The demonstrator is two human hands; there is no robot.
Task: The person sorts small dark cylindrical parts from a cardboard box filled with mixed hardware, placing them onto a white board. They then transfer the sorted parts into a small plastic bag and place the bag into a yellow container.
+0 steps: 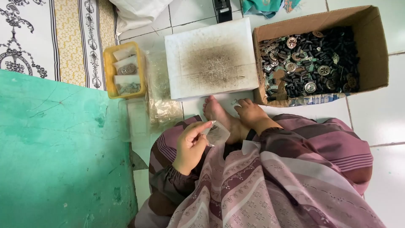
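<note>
Looking down from the head camera, I take the white board (211, 59) with its dark smudge as my landmark. My left hand (190, 145) is below it, over the lap, fingers pinched narrow on a small clear plastic bag (217, 133) that sticks out to the right of the fingertips. My right hand (249, 113) rests just below the board's lower right corner, beside a bare foot (219, 116), fingers curled by a small metal bit; I cannot tell whether it grips it. Right of the board sits a cardboard box (371, 46) of dark parts, left a yellow tray (110, 71).
</note>
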